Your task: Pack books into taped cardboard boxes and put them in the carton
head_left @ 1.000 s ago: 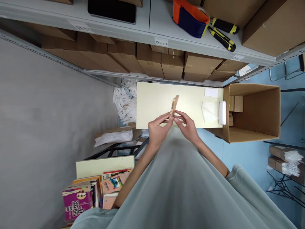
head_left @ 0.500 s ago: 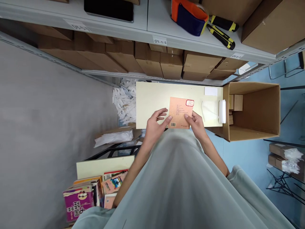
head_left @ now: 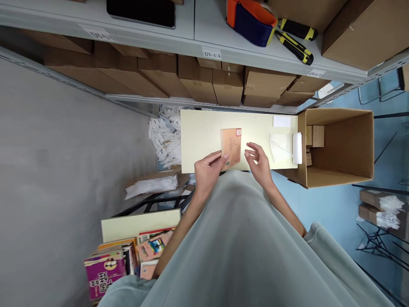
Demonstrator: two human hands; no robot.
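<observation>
A thin salmon-orange book (head_left: 232,145) with a barcode and a red-framed label is held over the cream tabletop (head_left: 200,132). My left hand (head_left: 207,170) grips its left edge, thumb on the printed cover, and the book is tilted so that it looks narrow. Its far side is hidden. My right hand (head_left: 258,164) is apart from the book, just to its right, fingers loosely spread with nothing in them. Further right on the tabletop lie a white roll (head_left: 297,148) and a white slip stack (head_left: 281,121).
An open cardboard box (head_left: 338,179) stands at the table's right end. Shelving with cartons (head_left: 194,81), utility knives (head_left: 295,47) and a phone (head_left: 140,12) runs along the far side. Stacked books (head_left: 105,273) are at lower left, and white paper scraps (head_left: 166,136) lie left of the table.
My right hand has let go of the book and moved off it. My left hand has taken hold of its left edge, and the book has turned and shifted left.
</observation>
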